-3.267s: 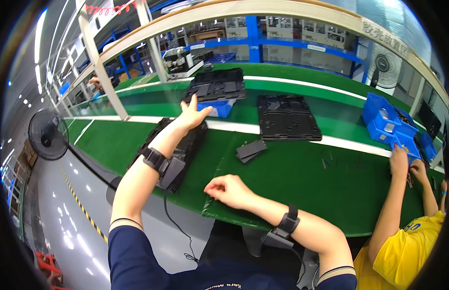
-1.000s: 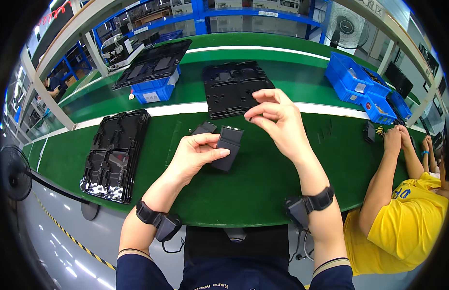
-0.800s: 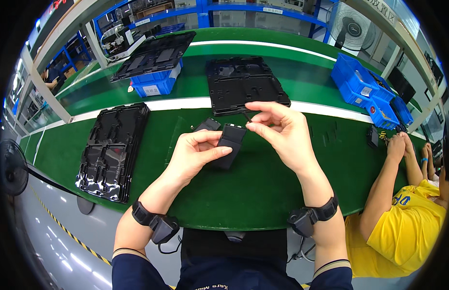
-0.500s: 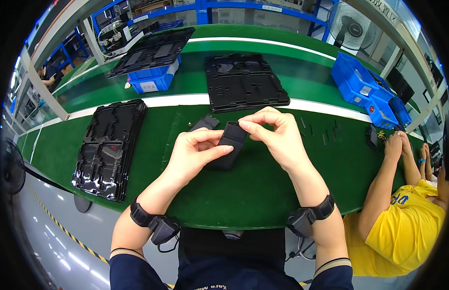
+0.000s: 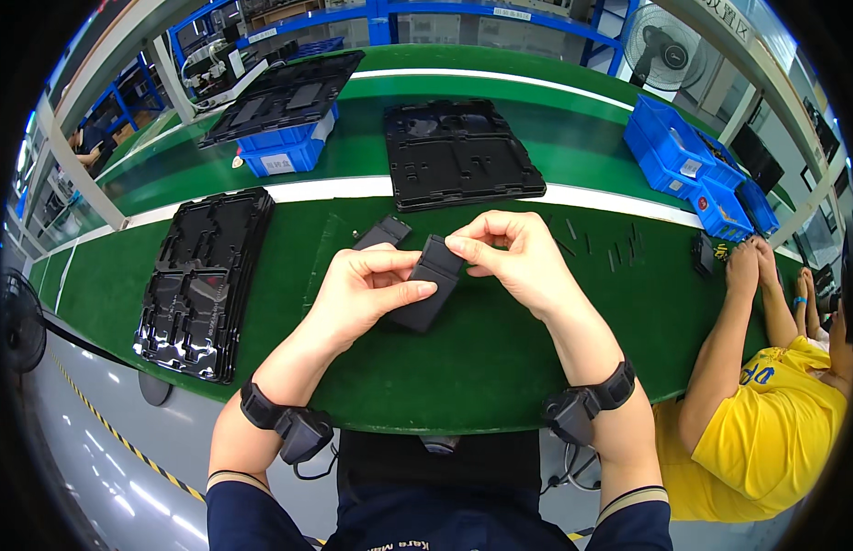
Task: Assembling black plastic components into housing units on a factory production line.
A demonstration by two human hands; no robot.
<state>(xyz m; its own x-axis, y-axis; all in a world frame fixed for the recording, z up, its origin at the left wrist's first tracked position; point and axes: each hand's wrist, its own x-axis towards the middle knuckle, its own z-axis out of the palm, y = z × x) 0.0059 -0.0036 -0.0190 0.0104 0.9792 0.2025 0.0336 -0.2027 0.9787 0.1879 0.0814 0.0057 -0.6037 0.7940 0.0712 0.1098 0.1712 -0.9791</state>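
My left hand (image 5: 367, 286) is closed on a black rectangular plastic case (image 5: 422, 310), thumb on its face and fingers behind. The case is tilted above the green table, its upper end leaning away to the right. At that upper right corner my right hand (image 5: 507, 255) makes a pinch, thumb and forefinger together against the edge. Whatever lies between those fingertips is too small or hidden to make out. Behind my left fingers another dark case (image 5: 386, 231) rests on the table. Several thin black strips (image 5: 614, 259) are scattered to the right of my right hand.
A stack of glossy black moulded trays (image 5: 204, 285) stands at left; another black tray (image 5: 463, 151) lies ahead. Further left, a black tray (image 5: 288, 96) sits on a blue bin (image 5: 284, 151). Blue bins (image 5: 674, 151) stand at right, near a co-worker in a yellow shirt (image 5: 766, 441).
The case has turned slightly, showing more of its flat face. My right fingers have come in closer on its upper corner. The whole view has shifted a little.
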